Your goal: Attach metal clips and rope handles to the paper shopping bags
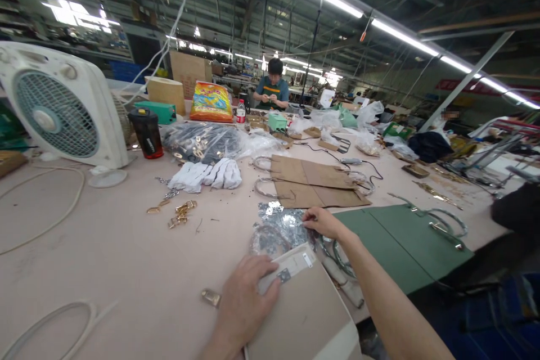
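A beige bag panel [310, 309] lies before me with a pale strip along its far edge. On the strip are a small shiny metal plate [307, 260] and a darker small plate [284, 275]. My left hand [248, 295] holds the panel at its left corner, thumb and fingers over the strip. Beyond it, my right hand [323, 221] reaches the edge of a heap of small metal plates [287, 224]; its fingertips are pinched together, and what they hold is hidden. A gold metal piece [211, 297] lies beside my left hand.
Brown panels [316, 180] with ring handles lie beyond the heap, a green panel [405, 236] to the right. Gold clasps [181, 214], white bundles [206, 174], a bottle [145, 132] and a fan [63, 101] stand left. A co-worker [272, 87] sits across the table.
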`<action>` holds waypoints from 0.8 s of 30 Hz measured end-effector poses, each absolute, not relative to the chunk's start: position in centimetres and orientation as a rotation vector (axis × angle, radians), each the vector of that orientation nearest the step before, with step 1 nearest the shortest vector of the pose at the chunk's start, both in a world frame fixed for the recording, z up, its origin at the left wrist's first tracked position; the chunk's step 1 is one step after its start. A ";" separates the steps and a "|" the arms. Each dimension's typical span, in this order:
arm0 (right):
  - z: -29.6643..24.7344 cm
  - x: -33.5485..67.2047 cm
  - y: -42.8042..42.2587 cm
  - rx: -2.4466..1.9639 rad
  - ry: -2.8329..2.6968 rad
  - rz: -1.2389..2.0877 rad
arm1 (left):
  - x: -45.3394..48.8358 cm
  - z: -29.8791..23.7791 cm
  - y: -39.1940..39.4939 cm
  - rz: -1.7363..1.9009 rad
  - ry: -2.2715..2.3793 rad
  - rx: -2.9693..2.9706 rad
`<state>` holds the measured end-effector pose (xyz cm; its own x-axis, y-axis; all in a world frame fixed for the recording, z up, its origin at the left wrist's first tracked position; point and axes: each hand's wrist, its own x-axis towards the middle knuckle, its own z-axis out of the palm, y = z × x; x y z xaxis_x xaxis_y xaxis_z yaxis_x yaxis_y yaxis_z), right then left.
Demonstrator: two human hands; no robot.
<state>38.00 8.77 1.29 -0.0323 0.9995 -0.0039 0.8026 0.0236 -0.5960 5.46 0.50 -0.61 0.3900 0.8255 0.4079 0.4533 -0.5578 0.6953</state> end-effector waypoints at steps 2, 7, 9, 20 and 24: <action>1.2 37.9 8.5 -1.824 -1.838 0.631 | 5.5 -0.7 0.5 1.034 1.073 2.161; 1.3 37.6 7.5 -1.781 -1.566 0.536 | 5.4 -0.5 0.4 1.076 1.008 2.151; 1.7 37.3 6.6 -1.752 -1.417 0.498 | 5.2 -0.2 0.2 1.116 0.992 2.160; 6.4 29.0 -4.5 -1.389 -1.105 0.967 | 0.9 -0.1 -3.7 1.092 1.187 2.099; 6.5 24.0 -6.1 -1.418 -1.337 1.105 | 0.3 -0.7 -4.1 1.114 1.195 2.077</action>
